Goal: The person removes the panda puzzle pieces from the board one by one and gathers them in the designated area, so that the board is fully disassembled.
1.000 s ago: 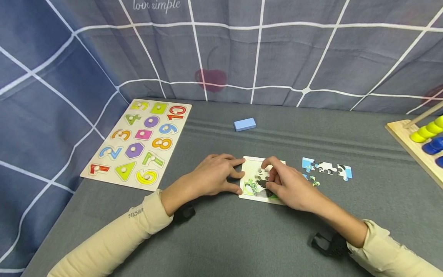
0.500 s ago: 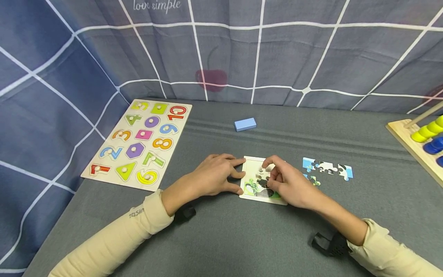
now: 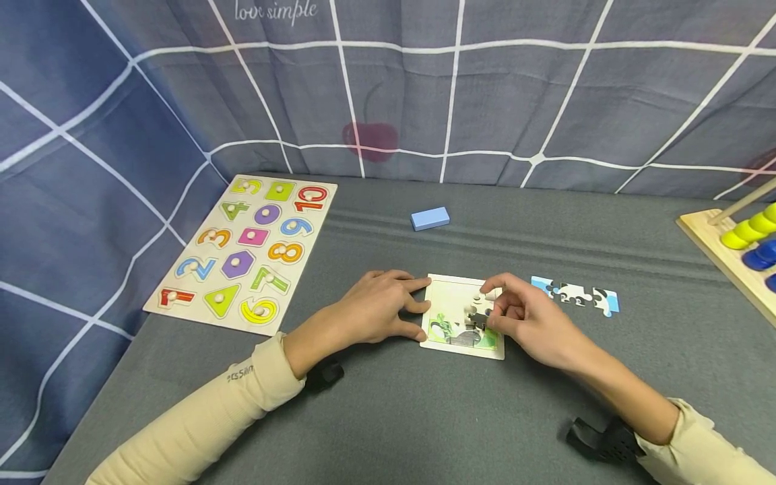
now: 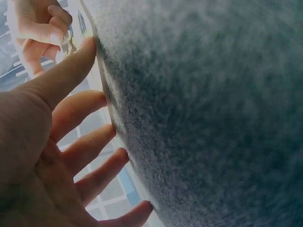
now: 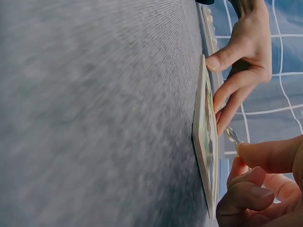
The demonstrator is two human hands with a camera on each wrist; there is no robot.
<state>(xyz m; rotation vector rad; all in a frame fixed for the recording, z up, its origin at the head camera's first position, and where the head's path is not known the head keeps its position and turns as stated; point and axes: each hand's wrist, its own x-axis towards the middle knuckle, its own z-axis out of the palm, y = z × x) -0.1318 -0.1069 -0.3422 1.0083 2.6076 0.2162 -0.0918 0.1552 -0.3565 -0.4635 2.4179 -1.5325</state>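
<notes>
A small square puzzle board (image 3: 445,296) with a pale wooden rim lies on the grey cloth. Its lower part shows fitted pieces with green leaves and a panda body; the upper part is bare. My left hand (image 3: 383,306) rests with spread fingers against the board's left edge, the fingertips lined along the rim in the left wrist view. Between thumb and fingers my right hand (image 3: 536,323) pinches a black-and-white puzzle piece (image 5: 233,136), held raised over the board's right side. Loose puzzle pieces (image 3: 572,294) lie beyond the right hand, some of them hidden by it.
A number-and-shape peg board (image 3: 251,236) lies at the left. Behind the puzzle sits a blue block (image 3: 430,219). A wooden bead frame (image 3: 706,225) with yellow and blue beads stands at the right edge. A checked curtain (image 3: 400,87) closes off the back.
My right hand has shifted rightward with the pinched puzzle piece, uncovering more of the board's lower right and covering some loose pieces. The left hand stays at the board's edge.
</notes>
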